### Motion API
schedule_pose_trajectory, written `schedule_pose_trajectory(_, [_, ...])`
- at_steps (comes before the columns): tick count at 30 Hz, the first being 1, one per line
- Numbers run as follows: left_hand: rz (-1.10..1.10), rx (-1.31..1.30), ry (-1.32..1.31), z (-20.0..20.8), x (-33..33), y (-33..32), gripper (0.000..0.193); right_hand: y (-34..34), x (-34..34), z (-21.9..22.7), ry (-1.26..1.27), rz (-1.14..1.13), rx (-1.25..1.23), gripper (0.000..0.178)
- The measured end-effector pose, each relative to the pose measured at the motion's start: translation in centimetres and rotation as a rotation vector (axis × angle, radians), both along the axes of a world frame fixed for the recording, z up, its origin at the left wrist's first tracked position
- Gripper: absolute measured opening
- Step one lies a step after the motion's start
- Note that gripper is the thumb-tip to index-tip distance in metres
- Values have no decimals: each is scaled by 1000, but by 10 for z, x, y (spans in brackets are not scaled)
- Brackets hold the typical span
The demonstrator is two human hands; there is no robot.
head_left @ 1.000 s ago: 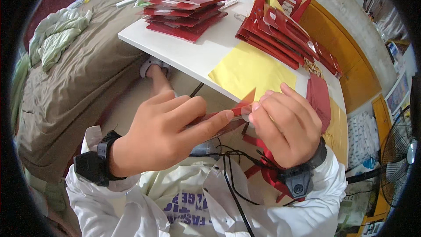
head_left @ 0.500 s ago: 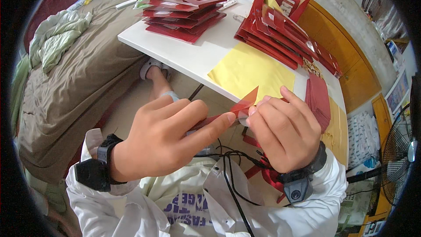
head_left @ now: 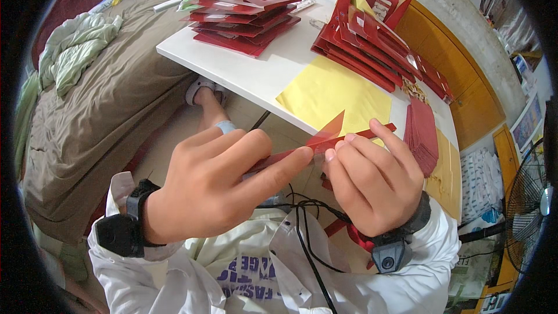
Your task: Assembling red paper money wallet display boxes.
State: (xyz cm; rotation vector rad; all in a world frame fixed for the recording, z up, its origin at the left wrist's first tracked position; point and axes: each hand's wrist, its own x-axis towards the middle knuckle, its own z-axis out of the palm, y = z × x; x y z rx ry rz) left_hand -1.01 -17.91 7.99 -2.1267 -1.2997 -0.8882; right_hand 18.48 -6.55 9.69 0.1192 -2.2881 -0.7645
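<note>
Between my two hands, over the table's near edge, I hold a thin red packet (head_left: 337, 138) seen almost edge-on, with a see-through pointed flap standing up from it. My left hand (head_left: 212, 186) is closed on its left part, index finger stretched along the edge. My right hand (head_left: 375, 183) pinches it with thumb and fingertips, and the little finger sticks out. A red strip of the packet shows past the right fingers. Its lower part is hidden by my hands. Just beyond lies a yellow sheet (head_left: 334, 93) on the white table (head_left: 224, 72).
Stacked red folders stand at the table's far left (head_left: 244, 32) and far right (head_left: 360, 46). A pile of dark red cards (head_left: 421, 136) lies at right by a wooden board (head_left: 444, 183). Black cables (head_left: 305, 209) hang below my hands. A bed (head_left: 110, 104) is left, a fan (head_left: 526, 203) right.
The packet has tilted or slid, so a red strip now shows beyond my right fingers. My right fingers have shifted slightly. The left hand has barely moved.
</note>
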Motion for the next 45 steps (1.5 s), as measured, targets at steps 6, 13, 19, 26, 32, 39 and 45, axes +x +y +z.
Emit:
schedule_pose_trajectory(6, [-14,-39,-42,1,0,0,46,3,2,-5,50,32,11,12])
schedule_pose_trajectory(13, [-13,-34,-58,7,2,-4,48,0,12,5,88,90,-162,21])
schedule_pose_trajectory(19, [-19,-29,-97,5,3,-2,47,-3,2,9,20,-6,-212,30])
schedule_pose_trajectory(26, [-2,33,-43,-1,-3,1,51,-2,6,15,-164,48,-428,33])
schedule_pose_trajectory(32, [-25,6,-30,2,0,-3,50,8,7,23,-183,168,-619,23])
schedule_pose_trajectory(39, [-41,-11,-50,1,1,-3,45,11,10,23,-225,328,-684,22])
schedule_pose_trajectory(45, [-33,-34,-38,2,2,-3,44,5,1,10,-27,277,-614,37])
